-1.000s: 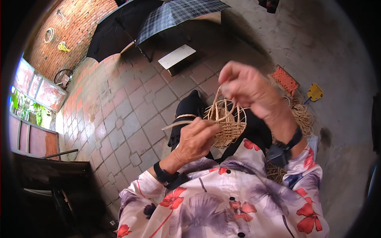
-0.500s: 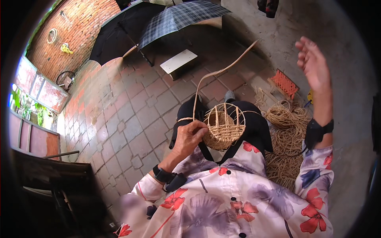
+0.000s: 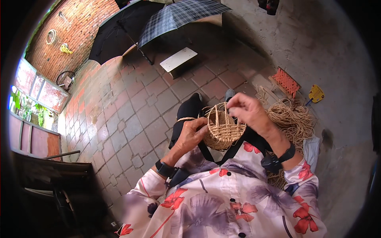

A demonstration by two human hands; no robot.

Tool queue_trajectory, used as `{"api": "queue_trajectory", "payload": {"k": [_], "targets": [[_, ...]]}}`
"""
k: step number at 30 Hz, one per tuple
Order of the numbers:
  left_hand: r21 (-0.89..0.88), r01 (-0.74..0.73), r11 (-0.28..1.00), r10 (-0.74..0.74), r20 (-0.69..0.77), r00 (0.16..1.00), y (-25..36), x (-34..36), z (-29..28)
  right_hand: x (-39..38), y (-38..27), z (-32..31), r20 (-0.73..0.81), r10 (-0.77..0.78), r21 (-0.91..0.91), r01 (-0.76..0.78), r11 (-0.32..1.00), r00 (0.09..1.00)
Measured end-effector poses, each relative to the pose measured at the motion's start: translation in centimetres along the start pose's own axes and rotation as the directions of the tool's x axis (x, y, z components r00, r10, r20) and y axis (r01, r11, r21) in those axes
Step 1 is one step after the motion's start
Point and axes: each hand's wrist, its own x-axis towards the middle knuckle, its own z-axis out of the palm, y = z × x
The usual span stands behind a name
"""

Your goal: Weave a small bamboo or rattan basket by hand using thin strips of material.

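Note:
A small woven basket (image 3: 227, 133) of pale twisted cord rests in my lap, its open side with upright cords facing away from me. My left hand (image 3: 192, 133) is closed on the basket's left edge, thumb and fingers pinching the weave. Over the basket's far right rim, my right hand (image 3: 252, 115) has its fingers curled in a pinch by the upright cords. Whatever lies between those fingertips is hidden. A strand of cord is tied round my left knee (image 3: 186, 119).
Coiled cord (image 3: 291, 119) lies in a heap to my right, with a red perforated brick (image 3: 285, 82) and a yellow fly swatter (image 3: 316, 94) beyond it. Ahead stand a low white-topped stool (image 3: 178, 59), a black umbrella (image 3: 119, 31) and a plaid umbrella (image 3: 178, 20).
My right hand has come down from its raised spot at the right to the basket's rim. The long strand that stretched up from the basket no longer shows there. My left hand stays put.

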Motion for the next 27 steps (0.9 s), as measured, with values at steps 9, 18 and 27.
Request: {"api": "queue_trajectory", "payload": {"k": [9, 18, 27], "targets": [[-0.702, 0.580, 0.414, -0.489, 0.365, 0.792, 3.4, 0.5, -1.4, 0.4, 0.3, 3.9, 0.187, -0.271, -0.594, 0.328, 0.734, 0.944], [-0.610, 0.539, 0.581, -0.531, 0.217, 0.819, 3.4, 0.3, -1.0, 0.1, -0.5, 3.6, 0.071, -0.334, -0.514, 0.321, 0.795, 0.940], [-0.010, 0.181, 0.983, -0.181, 0.023, 0.983, 3.0, -0.1, -1.0, 0.2, 0.1, 3.5, 0.056, -0.301, -0.484, 0.290, 0.826, 0.952]]}}
